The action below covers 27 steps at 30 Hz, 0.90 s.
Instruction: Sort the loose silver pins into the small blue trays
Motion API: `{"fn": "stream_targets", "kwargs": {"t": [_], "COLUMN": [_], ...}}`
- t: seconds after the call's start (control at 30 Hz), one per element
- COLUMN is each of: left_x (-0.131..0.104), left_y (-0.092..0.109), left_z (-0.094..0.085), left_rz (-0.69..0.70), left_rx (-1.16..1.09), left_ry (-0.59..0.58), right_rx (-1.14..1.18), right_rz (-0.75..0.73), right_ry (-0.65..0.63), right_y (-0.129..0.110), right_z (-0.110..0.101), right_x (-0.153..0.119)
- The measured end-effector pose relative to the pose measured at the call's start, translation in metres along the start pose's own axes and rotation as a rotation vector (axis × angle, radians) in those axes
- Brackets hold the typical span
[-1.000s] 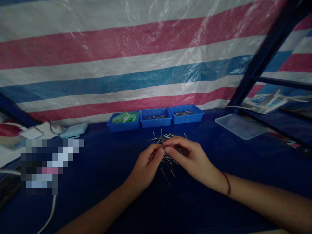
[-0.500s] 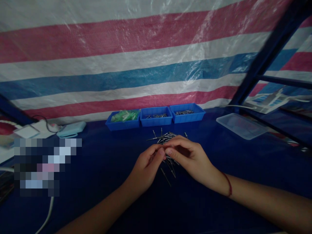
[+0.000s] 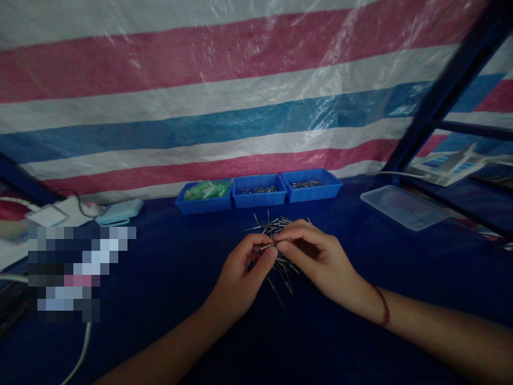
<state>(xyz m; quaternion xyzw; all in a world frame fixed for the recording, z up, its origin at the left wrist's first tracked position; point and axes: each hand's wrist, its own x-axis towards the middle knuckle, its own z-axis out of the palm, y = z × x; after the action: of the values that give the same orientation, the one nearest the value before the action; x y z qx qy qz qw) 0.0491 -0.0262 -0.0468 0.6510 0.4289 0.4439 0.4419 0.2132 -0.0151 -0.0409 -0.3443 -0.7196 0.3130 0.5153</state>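
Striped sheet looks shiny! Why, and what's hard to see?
In the head view, white glare streaks the striped sheet, probably reflected light; in the head view too, the blue table is very dim, and blocky squares hide a patch at left.

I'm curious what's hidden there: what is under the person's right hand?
Part of a loose pile of thin metal pins peeks out from behind the right hand. Anything else there is covered by the hand; how many pins lie beneath cannot be seen.

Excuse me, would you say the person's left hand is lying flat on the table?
No, the left hand is curled, with a slim metal pin at its fingers.
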Motion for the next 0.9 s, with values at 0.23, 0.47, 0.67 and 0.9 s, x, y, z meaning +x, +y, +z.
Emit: {"fn": "stream_targets", "kwargs": {"t": [0.23,0.47,0.67,0.9], "left_x": [0.001,-0.002,-0.003,0.001], "left_y": [0.004,0.003,0.004,0.004], "left_z": [-0.002,-0.003,-0.005,-0.002], "left_rz": [0.123,0.144,0.132,0.042], "left_rx": [0.096,0.122,0.154,0.126], "left_ry": [0.121,0.142,0.125,0.127], "right_rx": [-0.044,-0.056,-0.067,-0.212], "right_rz": [-0.005,-0.022,-0.037,-0.24], "right_ry": [-0.001,-0.083,-0.119,-0.223], "right_y": [0.004,0.006,0.004,-0.003], "right_z": [0.003,0.007,0.006,-0.009], "right_x": [-0.002,-0.004,-0.005,0.007]}}
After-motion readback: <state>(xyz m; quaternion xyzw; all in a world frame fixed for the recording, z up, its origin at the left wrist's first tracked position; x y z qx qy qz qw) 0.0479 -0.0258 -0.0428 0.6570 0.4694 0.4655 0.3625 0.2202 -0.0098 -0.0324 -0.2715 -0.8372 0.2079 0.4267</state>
